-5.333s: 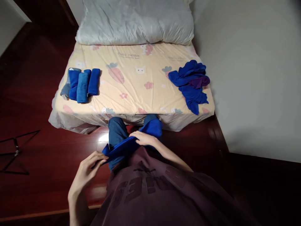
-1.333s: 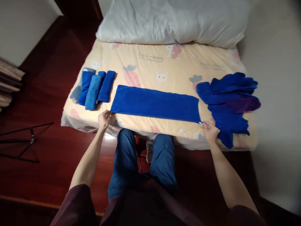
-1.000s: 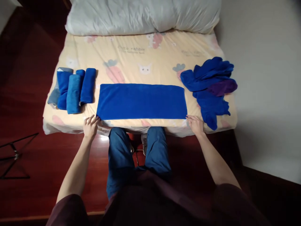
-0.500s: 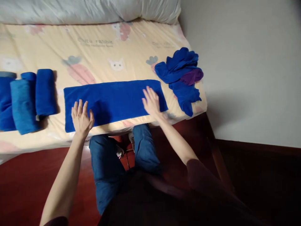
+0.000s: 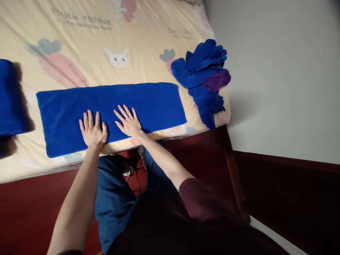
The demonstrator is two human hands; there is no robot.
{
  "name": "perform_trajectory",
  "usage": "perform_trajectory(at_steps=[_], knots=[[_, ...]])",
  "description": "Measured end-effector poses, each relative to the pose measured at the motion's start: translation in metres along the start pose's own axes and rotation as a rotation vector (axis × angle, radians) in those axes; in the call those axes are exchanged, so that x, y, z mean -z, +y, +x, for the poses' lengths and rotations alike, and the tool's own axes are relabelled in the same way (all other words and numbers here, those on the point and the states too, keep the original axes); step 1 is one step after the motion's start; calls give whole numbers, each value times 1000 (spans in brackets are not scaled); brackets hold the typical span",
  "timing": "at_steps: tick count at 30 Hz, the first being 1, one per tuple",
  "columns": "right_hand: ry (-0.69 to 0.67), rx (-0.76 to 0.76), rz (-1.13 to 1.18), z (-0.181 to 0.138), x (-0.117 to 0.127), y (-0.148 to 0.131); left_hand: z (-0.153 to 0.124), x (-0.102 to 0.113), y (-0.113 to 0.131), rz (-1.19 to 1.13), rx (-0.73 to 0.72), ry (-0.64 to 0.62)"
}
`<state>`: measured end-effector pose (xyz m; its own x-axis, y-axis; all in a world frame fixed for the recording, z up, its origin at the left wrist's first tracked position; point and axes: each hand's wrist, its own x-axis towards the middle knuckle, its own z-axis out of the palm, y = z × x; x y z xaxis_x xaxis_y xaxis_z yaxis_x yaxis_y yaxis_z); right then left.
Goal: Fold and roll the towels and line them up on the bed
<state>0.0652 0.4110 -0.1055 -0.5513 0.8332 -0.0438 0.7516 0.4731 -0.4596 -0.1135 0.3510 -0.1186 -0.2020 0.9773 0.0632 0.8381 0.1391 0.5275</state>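
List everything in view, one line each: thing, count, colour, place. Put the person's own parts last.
Flat towel: one, blue, spread along the bed's near edge.
Cloth pile: one heap, blue, bed's right corner.
Purple cloth: one, in that heap.
Rolled towel: at least one, blue, left edge, cut off.
Bed sheet: one, yellow, carrot and rabbit prints.
Wall: grey, right.
Floor: dark red wood, below.
Jeans: blue, under the bed edge.
Left hand: flat on the flat towel.
Right hand: flat on the towel, beside it.
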Motion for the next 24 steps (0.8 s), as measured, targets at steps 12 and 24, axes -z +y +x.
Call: perform_trajectory(at_steps=[12,24], knots=[[113,-303,-168,-80,82,179,-36,61,-106,210,34,131],[295,-462,-280,-105,67,229,-38,64,-113,209,126,79]])
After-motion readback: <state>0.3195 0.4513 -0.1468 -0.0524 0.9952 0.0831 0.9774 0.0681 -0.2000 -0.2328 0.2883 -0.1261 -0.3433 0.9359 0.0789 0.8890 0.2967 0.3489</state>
